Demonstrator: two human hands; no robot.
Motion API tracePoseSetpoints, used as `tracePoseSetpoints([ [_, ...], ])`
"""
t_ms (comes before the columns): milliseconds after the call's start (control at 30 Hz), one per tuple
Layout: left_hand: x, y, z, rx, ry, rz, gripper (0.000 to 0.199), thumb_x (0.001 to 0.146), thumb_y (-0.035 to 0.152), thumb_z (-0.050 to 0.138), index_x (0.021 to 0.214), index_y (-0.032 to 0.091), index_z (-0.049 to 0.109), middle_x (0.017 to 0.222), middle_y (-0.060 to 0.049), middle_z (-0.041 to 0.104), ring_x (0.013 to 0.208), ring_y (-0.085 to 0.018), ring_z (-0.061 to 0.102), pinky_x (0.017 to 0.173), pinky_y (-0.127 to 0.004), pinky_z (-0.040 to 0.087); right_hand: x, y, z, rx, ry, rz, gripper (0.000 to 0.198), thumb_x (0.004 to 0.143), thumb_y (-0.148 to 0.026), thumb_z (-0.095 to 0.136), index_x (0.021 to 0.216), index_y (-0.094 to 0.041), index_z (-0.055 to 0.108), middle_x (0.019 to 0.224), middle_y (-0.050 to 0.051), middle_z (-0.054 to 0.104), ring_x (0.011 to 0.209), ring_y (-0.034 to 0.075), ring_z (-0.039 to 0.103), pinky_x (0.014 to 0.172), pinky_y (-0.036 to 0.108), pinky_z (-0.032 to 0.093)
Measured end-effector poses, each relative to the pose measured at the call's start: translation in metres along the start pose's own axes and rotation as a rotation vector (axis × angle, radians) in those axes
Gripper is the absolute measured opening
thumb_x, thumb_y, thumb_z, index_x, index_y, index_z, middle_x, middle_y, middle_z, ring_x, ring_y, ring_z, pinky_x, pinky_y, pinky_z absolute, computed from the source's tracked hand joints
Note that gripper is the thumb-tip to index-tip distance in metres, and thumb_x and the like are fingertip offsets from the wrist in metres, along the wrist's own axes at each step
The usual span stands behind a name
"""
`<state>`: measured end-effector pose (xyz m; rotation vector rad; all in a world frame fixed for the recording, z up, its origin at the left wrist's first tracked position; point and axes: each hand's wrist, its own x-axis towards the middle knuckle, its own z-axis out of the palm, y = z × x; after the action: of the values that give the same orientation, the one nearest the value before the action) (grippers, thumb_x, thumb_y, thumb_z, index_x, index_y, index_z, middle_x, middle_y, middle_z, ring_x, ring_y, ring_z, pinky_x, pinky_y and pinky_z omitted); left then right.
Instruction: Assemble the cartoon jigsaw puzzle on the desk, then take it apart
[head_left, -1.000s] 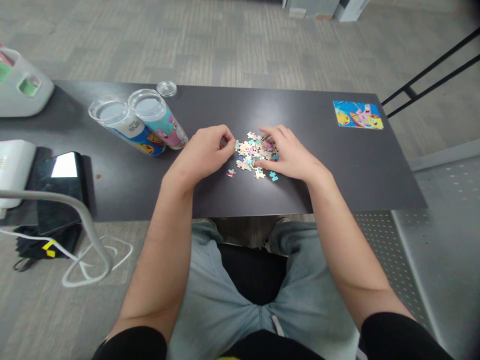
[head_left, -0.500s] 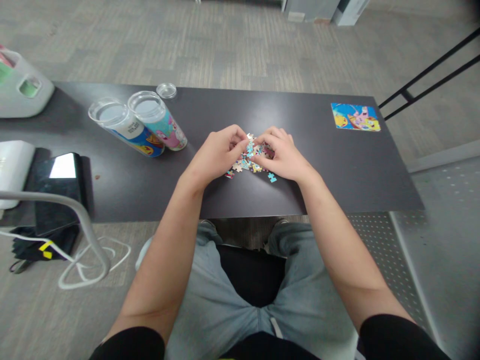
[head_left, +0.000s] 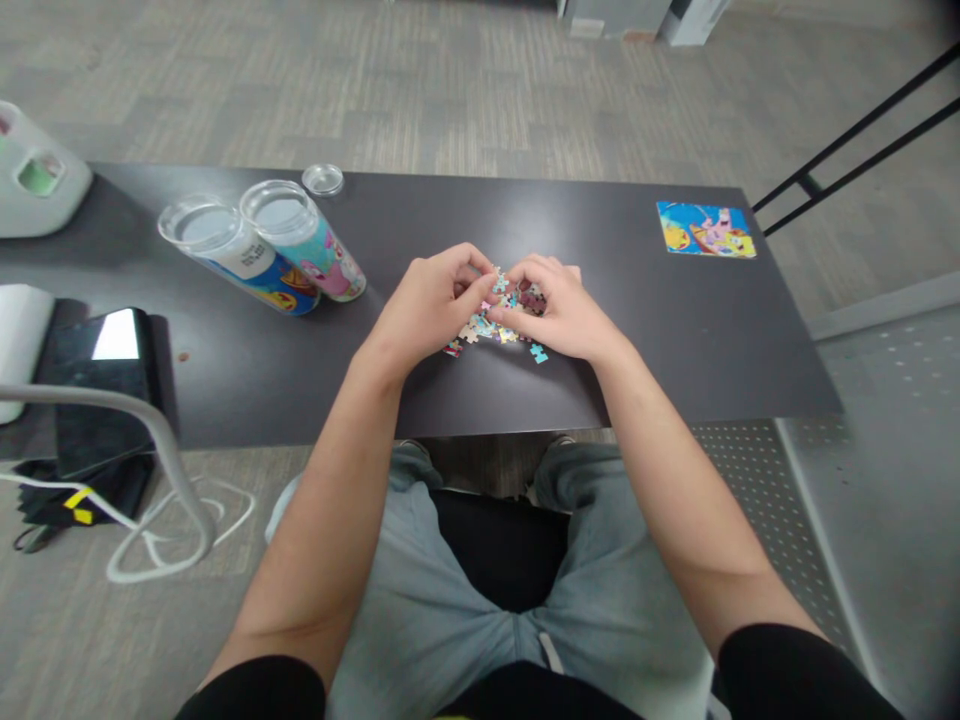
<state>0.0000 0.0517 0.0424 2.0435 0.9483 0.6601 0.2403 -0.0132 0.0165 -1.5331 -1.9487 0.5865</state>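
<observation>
A small heap of jigsaw puzzle pieces [head_left: 487,328] lies on the dark table between my hands, partly covered by them. My left hand [head_left: 439,300] is at the heap's left side, thumb and index finger pinched on a light blue puzzle piece [head_left: 500,284]. From the right, my right hand [head_left: 555,308] reaches over the heap, thumb apart from the curved fingers; its fingertips are among the pieces, and I see nothing gripped in it. One loose turquoise piece [head_left: 539,353] sits on the near side, below the right hand.
Two cartoon-printed canisters [head_left: 262,270] [head_left: 322,245] stand left of my hands, with a clear round lid [head_left: 323,180] behind them. At the far right lies a cartoon picture card [head_left: 706,230]. A black tablet-like device [head_left: 101,400] and a grey curved tube [head_left: 161,430] are at the left.
The light blue piece at my left fingertips shows more clearly. My right thumb has shifted slightly left over the heap. The whole view has moved a little.
</observation>
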Motion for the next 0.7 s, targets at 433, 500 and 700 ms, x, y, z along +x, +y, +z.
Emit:
tracePoseSetpoints([
  [433,0.001,-0.038,-0.02,0.307,-0.03,0.066,0.068,0.095,0.062,0.098,0.148,0.024,0.077,0.157,-0.02,0.081,0.141,-0.04,0.075,0.127,-0.059,0.061,-0.016,0.042,-0.019,-0.097,0.0,-0.003,0.108,0.078,-0.067,0.119,0.17,-0.029,0.077,0.167,0.021,0.073,0.161,0.057,0.067,0.146,0.081,0.049],
  [500,0.0,-0.041,-0.015,0.35,-0.111,0.097,0.108,0.082,0.072,0.11,0.169,0.023,0.07,0.179,-0.024,0.07,0.164,-0.05,0.063,0.143,-0.067,0.05,-0.017,0.045,-0.017,-0.11,-0.019,0.008,0.116,0.078,-0.065,0.118,0.177,-0.027,0.072,0.169,0.023,0.071,0.162,0.057,0.066,0.147,0.08,0.05],
  [700,-0.001,-0.03,0.008,0.427,-0.214,0.075,0.096,0.098,0.07,0.1,0.178,0.025,0.07,0.189,-0.024,0.062,0.172,-0.054,0.053,0.145,-0.074,0.042,-0.004,0.032,-0.011,-0.06,-0.107,-0.043,0.048,0.106,-0.045,0.088,0.151,-0.029,0.081,0.148,0.017,0.076,0.14,0.046,0.077,0.133,0.066,0.064],
])
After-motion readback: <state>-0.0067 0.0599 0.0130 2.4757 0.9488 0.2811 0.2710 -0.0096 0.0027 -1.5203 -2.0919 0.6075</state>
